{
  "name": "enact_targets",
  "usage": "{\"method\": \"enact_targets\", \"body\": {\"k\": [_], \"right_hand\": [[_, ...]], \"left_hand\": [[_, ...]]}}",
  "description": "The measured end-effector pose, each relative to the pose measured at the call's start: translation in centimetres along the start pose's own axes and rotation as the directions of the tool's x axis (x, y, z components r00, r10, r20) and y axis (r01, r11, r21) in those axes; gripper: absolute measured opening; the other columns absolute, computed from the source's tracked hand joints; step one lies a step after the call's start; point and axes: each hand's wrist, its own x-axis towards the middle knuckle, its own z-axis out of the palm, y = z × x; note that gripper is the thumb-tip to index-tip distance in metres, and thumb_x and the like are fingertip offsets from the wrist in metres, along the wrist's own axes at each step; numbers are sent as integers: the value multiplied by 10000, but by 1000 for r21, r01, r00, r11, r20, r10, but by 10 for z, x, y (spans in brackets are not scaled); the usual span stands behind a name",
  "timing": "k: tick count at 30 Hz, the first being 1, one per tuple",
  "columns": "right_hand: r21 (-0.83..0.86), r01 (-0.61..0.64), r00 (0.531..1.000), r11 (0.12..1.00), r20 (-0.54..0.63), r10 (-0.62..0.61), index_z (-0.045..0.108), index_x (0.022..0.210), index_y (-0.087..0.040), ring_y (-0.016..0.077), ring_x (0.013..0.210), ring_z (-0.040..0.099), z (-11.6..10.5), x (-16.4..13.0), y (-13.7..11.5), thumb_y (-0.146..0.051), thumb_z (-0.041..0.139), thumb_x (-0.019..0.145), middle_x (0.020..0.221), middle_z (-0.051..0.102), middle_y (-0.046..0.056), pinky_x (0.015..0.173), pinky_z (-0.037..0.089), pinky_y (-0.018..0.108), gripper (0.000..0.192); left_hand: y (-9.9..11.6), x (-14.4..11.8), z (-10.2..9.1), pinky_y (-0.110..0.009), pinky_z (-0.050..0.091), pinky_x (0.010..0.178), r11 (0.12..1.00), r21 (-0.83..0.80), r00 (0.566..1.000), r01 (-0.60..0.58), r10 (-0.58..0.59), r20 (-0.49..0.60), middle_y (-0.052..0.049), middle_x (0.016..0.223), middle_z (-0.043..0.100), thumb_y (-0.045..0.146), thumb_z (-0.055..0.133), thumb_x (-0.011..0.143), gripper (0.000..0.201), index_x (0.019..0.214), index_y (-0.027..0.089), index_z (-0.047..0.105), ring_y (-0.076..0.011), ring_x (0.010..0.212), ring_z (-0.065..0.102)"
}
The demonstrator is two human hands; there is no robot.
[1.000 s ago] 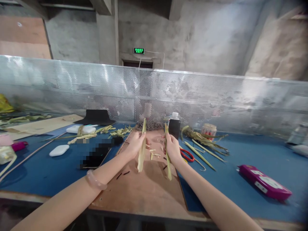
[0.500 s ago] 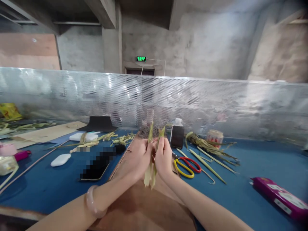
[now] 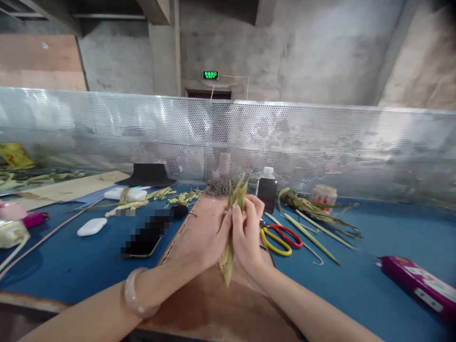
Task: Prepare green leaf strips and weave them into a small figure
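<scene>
Both hands hold the leaf strips (image 3: 232, 223) pressed together, left hand (image 3: 206, 237) and right hand (image 3: 247, 235) closed in one grip. Their long axis stands near upright over the brown board (image 3: 210, 294), scissors (image 3: 281, 237) just right.

The blue table (image 3: 356, 266) carries a brown board (image 3: 213, 304) at the middle, scissors (image 3: 281, 237) right of it, a phone (image 3: 146, 237) left, and a purple box (image 3: 416, 282) far right

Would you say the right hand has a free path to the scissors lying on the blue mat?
Probably yes: the scissors lie just beside the right hand with nothing between, though its fingers are closed on the leaf strips.
</scene>
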Motion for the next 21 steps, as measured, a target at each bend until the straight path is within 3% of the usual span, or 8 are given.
{"method": "enact_targets", "body": {"k": [3,7,11,14,18,21], "right_hand": [[18,51,998,999,36,-52,555,1027,-250,181,1128,427,-3,4,1,-247,395,927,1167,409,62,980,376,395,189],[41,35,999,999,-12,-34,586,1012,-251,164,1115,453,-7,8,3,-241,386,939,1158,451,49,974,388,371,214],[98,-2,1000,995,31,-1,604,979,-219,160,1047,512,-11,15,5,-264,369,946,1089,534,48,931,415,349,242],[120,-52,999,991,18,50,607,937,-201,155,946,553,-15,20,7,-308,357,947,999,581,46,857,446,324,272],[205,-242,970,948,21,243,546,799,-208,119,645,566,-16,23,11,-426,369,925,779,563,7,579,474,249,307],[288,-370,928,883,63,368,498,783,-218,110,506,526,-14,24,14,-492,371,904,626,497,-33,452,426,223,325]], "left_hand": [[7,2,1,-344,479,873,999,34,1000,-25,25,15,-70,936,684,309,460,828,203,929,241,623,-259,1129,537],[16,7,6,-340,505,780,993,117,993,-1,-13,118,-68,869,696,359,531,809,203,921,231,641,-264,933,618],[-1,15,8,-324,495,642,988,144,976,58,-87,199,-61,750,690,426,542,808,271,826,180,655,-250,731,636],[-19,22,11,-305,487,586,994,9,960,105,-103,259,-34,599,646,457,450,860,358,773,174,650,-204,603,615],[-31,27,16,-324,501,687,986,-113,983,127,-110,145,-50,730,691,443,459,862,324,917,198,663,-216,752,643],[-32,28,19,-345,496,737,974,-168,981,150,-126,147,-70,809,704,405,449,863,313,943,199,671,-227,843,637]]}}
